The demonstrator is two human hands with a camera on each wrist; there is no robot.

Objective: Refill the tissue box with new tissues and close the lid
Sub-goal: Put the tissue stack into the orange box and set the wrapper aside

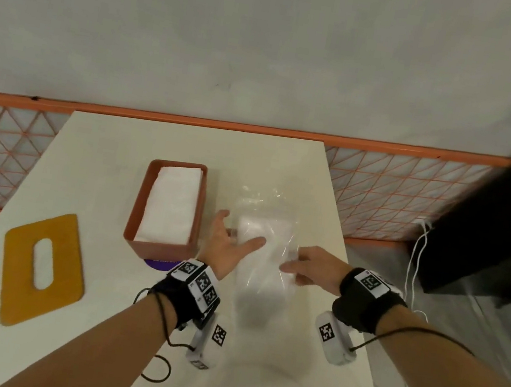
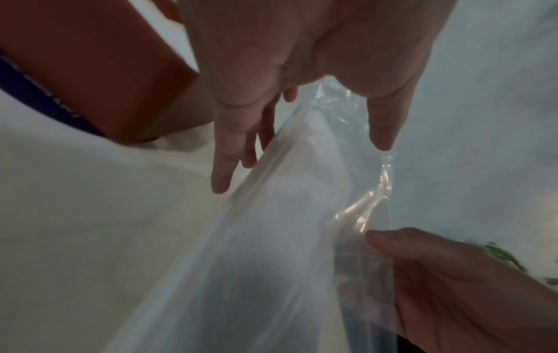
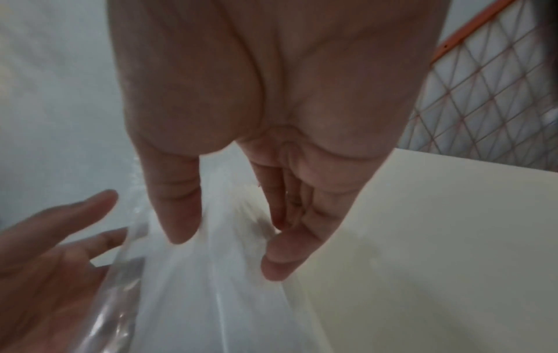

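Note:
The open terracotta tissue box point(image 1: 136, 208) stands on the table with a white tissue stack point(image 1: 172, 203) inside. Its yellow slotted lid point(image 1: 18, 269) lies flat to the left. Right of the box lies a clear plastic bag point(image 1: 272, 216) holding white tissues point(image 2: 302, 181). My left hand point(image 1: 229, 246) is spread over the bag's left side, its fingers point(image 2: 223, 167) straight and the thumb resting on top. My right hand point(image 1: 299, 267) pinches the bag's right edge between thumb and fingers point(image 3: 281, 258). The bag's near end is blurred.
A purple item point(image 1: 159, 264) peeks out under the box's near end. The cream table point(image 1: 104, 149) is narrow, with an orange mesh fence point(image 1: 396, 202) behind it. A black object point(image 1: 490, 247) and white cables point(image 1: 418, 252) sit off the right edge.

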